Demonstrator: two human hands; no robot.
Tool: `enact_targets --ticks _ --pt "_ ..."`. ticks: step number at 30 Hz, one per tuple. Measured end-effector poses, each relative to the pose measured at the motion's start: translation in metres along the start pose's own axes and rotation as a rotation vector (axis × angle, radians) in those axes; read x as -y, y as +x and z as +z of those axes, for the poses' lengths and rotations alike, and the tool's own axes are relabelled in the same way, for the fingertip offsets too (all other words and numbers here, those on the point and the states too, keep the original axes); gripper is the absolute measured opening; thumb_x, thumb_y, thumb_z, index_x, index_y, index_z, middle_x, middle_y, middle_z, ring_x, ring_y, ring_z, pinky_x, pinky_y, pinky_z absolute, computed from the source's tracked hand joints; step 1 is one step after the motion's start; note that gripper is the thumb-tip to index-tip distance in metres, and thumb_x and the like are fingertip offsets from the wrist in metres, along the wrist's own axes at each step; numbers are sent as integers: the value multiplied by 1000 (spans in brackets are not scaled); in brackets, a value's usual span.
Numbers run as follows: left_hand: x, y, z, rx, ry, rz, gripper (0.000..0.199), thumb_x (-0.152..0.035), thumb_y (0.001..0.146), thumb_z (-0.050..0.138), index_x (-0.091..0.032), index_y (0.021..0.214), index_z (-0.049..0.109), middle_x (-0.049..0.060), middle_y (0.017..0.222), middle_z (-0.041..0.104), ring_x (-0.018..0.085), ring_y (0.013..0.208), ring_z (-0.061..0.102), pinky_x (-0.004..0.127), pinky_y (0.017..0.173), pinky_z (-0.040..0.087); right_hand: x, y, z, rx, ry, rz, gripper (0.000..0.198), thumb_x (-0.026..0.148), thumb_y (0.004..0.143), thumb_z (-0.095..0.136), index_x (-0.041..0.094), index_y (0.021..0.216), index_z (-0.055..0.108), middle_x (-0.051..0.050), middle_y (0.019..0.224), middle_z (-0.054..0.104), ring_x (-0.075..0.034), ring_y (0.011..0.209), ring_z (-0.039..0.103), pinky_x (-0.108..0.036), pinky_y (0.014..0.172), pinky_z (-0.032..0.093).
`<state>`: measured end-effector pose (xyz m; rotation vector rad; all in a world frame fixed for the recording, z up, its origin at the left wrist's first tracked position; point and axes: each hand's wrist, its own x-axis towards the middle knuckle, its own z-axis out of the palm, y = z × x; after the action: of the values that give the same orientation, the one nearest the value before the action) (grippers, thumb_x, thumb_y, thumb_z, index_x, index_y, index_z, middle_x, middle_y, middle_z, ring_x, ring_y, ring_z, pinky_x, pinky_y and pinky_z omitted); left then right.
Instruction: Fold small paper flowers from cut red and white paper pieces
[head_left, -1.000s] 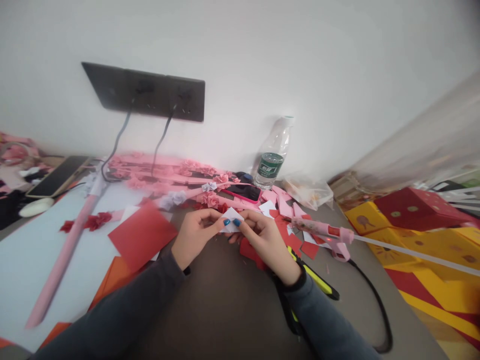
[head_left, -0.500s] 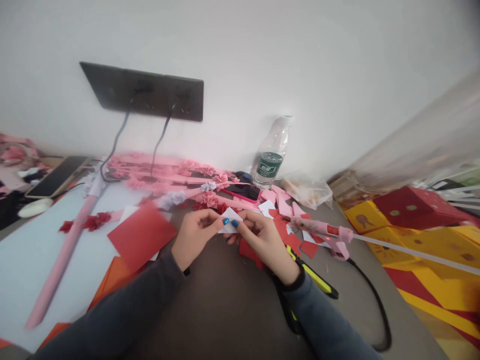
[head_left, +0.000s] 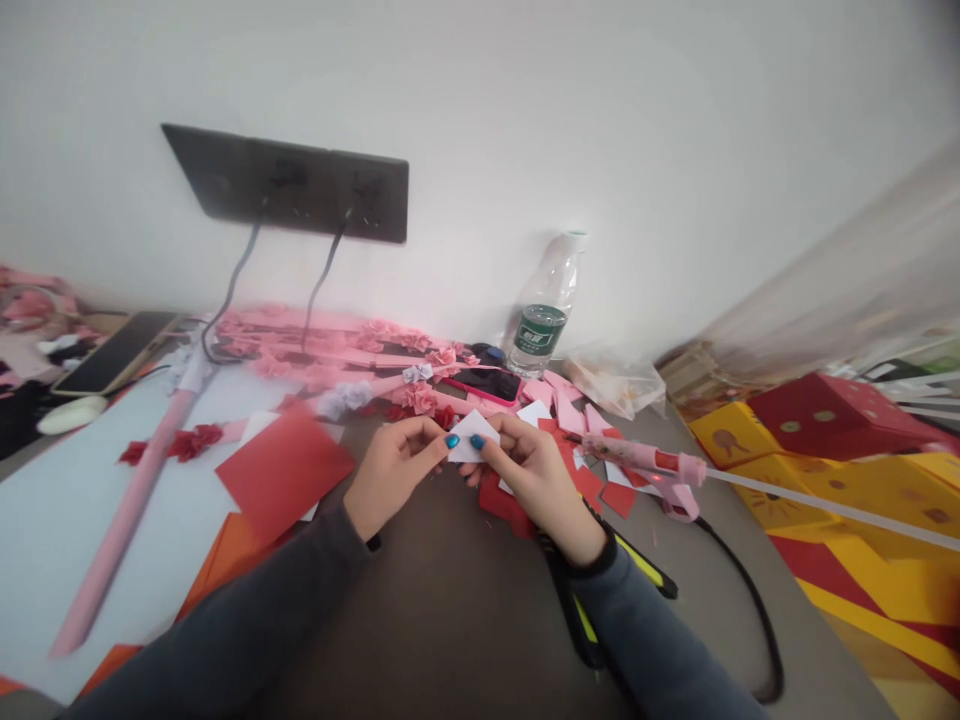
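Note:
A small piece of white paper [head_left: 472,428] is held up between my two hands over the middle of the table. My left hand [head_left: 397,465] pinches its left corner, thumb on the near side. On the right side, my right hand [head_left: 529,475] grips the paper with the thumb pressed on its face and the fingers behind, partly hidden. Just beyond the hands lie pink paper flowers [head_left: 442,357] on stems. Red paper squares [head_left: 285,470] lie left of my left hand. A pink glue gun [head_left: 645,458] with a glue stick rests right of my right hand.
Yellow-black cutters [head_left: 637,565] lie partly under my right forearm. A water bottle [head_left: 538,320] stands by the wall, near a phone [head_left: 487,383]. A long pink paper tube [head_left: 124,530] lies at left. Yellow and red boxes [head_left: 825,440] are at right. Cords hang from a black socket panel [head_left: 300,185].
My right hand has shifted slightly right and its thumb has moved away from the left thumb. More of the white paper shows between them.

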<state>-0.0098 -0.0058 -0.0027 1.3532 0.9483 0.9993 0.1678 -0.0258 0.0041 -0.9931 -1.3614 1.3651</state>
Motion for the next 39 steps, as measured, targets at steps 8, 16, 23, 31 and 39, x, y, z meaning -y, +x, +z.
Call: enact_targets --ticks 8,16,23,31,39 --pt "-4 -1 0 40 13 10 24 -37 80 67 -16 69 61 -1 64 58 12 58 53 25 57 45 -2 0 1 -22 19 -1 38 54 85 68 17 85 60 -3 64 72 -13 53 67 -26 55 57" --pt "-6 0 -3 83 50 -38 21 -34 77 67 -14 69 62 0 65 59 12 59 53 24 56 45 -1 -1 0 -67 24 6 40 56 82 70 17 84 60 -1 63 70 -13 50 66 -24 51 55" --pt "-6 0 -2 106 42 -37 19 -33 79 66 -15 73 60 0 67 58 12 62 54 23 55 45 -3 1 1 -88 21 -10 39 56 82 69 18 83 60 0 60 67 -12 47 62 -24 48 54" --pt "-5 0 -1 131 43 -6 21 -32 80 64 -16 69 55 -2 64 54 10 57 50 22 53 45 0 2 0 -80 -50 -28 39 57 86 64 18 83 58 1 57 64 -11 44 57 -21 44 46" --pt "3 3 -3 130 16 -13 26 -38 84 66 -15 75 60 -1 66 57 11 58 53 23 55 44 -3 -1 1 13 -257 -137 24 43 97 52 19 94 57 1 67 61 -12 54 55 -24 51 42"
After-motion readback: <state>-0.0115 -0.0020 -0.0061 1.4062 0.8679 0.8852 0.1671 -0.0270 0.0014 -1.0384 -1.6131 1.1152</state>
